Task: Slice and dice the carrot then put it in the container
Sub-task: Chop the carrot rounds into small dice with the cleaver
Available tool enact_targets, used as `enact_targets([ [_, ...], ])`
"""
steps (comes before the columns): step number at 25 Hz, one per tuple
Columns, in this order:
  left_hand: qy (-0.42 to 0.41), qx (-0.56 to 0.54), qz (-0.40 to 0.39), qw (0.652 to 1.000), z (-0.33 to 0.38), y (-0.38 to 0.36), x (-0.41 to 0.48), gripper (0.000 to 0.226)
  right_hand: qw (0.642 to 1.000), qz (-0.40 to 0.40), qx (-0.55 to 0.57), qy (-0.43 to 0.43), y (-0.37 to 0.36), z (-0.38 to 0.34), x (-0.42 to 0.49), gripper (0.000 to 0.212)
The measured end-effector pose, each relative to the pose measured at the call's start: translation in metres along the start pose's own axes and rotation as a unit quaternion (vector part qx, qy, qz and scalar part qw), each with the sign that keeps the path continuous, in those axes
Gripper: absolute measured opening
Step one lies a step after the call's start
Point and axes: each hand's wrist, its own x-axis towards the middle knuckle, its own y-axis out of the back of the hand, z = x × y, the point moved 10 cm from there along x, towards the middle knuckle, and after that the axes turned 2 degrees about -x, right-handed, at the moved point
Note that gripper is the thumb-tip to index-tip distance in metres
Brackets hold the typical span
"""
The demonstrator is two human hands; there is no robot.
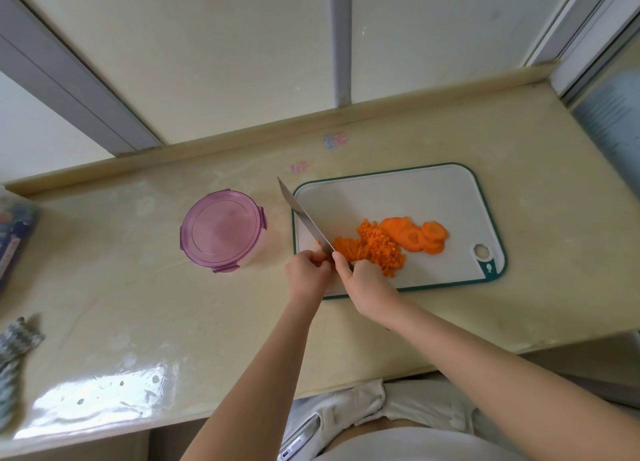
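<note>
The white cutting board (433, 190) with a green rim lies on the pale yellow bench (173, 304), and all the carrot is on it. Just beside the board's left edge stands the round container (254, 252), with its purple lid (221, 230) on it. Behind the board, two small stickers (334, 140) are on the bench. Far to the left of the board, a blue packet (12, 242) and a striped cloth (15, 343) are both cut off by the picture edge. On the right part of the board, near its hanging hole, the round carrot slices (415, 239) overlap in a short row. The diced carrot (379, 247) makes a heap in the middle of the board, and thin carrot strips (343, 245) lie at the left of the heap, against the knife (304, 214). The long axis of the blade runs diagonally, and the tip points away from the person, out over the board's left rim. The right hand (365, 284) has its grip closed around the knife handle, which is hidden inside it, and the index finger lies on the back of the blade. The left hand (306, 266) is at the near left corner of the board, its curled fingers against the blade; whether its grip holds any carrot I cannot tell.
</note>
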Motion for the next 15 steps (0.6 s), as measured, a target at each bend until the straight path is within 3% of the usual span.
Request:
enact_targets([
  [6,-0.005,0.013,-0.003,1.0,0.0,-0.001,0.0,0.016,0.998,-0.048,0.029,-0.007,0.003,-0.006,-0.003,0.051],
  [11,-0.027,0.02,-0.008,0.999,0.005,0.001,-0.004,0.01,0.986,-0.058,0.149,-0.051,0.007,0.008,0.002,0.061],
  [15,-0.038,0.003,0.009,0.999,0.003,0.001,-0.007,0.008,0.975,-0.051,0.211,-0.037,0.014,0.007,-0.011,0.055],
])
